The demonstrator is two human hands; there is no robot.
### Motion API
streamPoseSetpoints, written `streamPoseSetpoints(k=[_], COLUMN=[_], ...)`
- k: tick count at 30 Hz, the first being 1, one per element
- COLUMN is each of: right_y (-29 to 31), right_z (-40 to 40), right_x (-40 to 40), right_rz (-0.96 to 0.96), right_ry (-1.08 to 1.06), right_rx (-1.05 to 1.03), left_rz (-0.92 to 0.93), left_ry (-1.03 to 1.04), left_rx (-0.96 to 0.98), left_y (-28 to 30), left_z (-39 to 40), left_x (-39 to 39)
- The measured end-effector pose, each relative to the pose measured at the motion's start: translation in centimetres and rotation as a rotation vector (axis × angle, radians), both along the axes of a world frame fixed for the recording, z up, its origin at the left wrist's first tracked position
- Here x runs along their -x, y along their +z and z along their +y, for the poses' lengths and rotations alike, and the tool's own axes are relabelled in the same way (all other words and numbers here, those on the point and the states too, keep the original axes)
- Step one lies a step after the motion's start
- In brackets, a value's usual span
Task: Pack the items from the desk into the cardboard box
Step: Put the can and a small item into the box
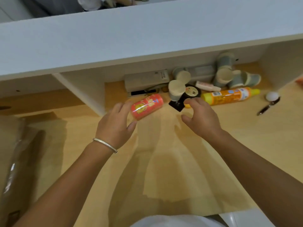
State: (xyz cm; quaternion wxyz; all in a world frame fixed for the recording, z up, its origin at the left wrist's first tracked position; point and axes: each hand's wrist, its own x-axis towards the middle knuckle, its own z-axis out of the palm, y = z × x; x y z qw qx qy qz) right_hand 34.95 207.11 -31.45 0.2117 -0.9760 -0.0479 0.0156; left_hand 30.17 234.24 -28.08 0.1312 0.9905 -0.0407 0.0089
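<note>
Wooden desk point(164, 161) under a white shelf, cluttered at the back. Left hand point(114, 126), fingers spread, touches a red can point(146, 106) lying sideways; right hand point(201, 117) hovers empty. Picking has begun; the cardboard box point(14, 161) waits at left.

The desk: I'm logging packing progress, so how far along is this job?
Early, it seems. Done: nothing visibly packed; the cardboard box at the left shows no contents from here. In hand: the left hand is closing on the red can, fingers not yet wrapped; the right hand reaches open towards the black item. Left: the orange bottle, paper cups, white ball and pen.
</note>
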Motion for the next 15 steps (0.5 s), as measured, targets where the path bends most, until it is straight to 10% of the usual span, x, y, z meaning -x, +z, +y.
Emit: streamPoseSetpoints(k=[15], right_y=[-5.4], right_z=[-4.3], right_x=[-6.8], right_rz=[0.119], right_ry=[0.061], right_rx=[0.015], left_rz=[0.165], left_ry=[0.032], left_rx=[-0.027], left_y=[-8.3], left_z=[-5.7], left_x=[-9.8])
